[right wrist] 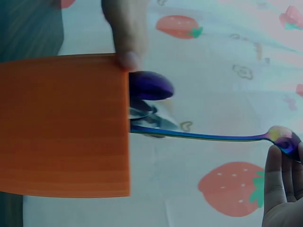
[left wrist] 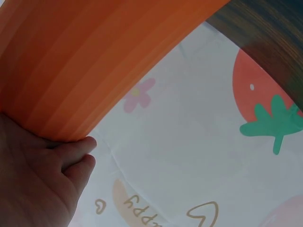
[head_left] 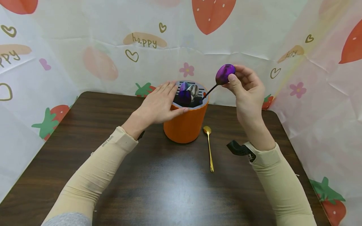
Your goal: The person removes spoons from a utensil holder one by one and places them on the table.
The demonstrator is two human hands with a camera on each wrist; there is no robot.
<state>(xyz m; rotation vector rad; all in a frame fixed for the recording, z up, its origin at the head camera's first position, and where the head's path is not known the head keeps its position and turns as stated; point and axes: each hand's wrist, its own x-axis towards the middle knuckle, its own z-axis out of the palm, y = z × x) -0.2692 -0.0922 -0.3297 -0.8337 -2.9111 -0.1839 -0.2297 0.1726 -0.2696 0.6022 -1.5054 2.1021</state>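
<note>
In the head view an orange cylindrical holder (head_left: 183, 127) stands upright on the table, with a grey slotted top. My left hand (head_left: 156, 105) rests on its left rim, fingers straight and thumb along the front edge. My right hand (head_left: 250, 91) pinches a purple, rainbow-tinted spoon (head_left: 225, 74) by its bowl. That spoon tilts up to the right, and its handle end goes down into the holder's top. Bowls of other spoons stick out there, a dark purple one (head_left: 185, 96) and a silver one (head_left: 194, 90). The holder hides their handles.
A gold spoon (head_left: 209, 142) lies on the dark wooden table (head_left: 158, 188), just right of the holder. A white backdrop (head_left: 104, 25) with strawberries and hearts rises behind the table and along both sides.
</note>
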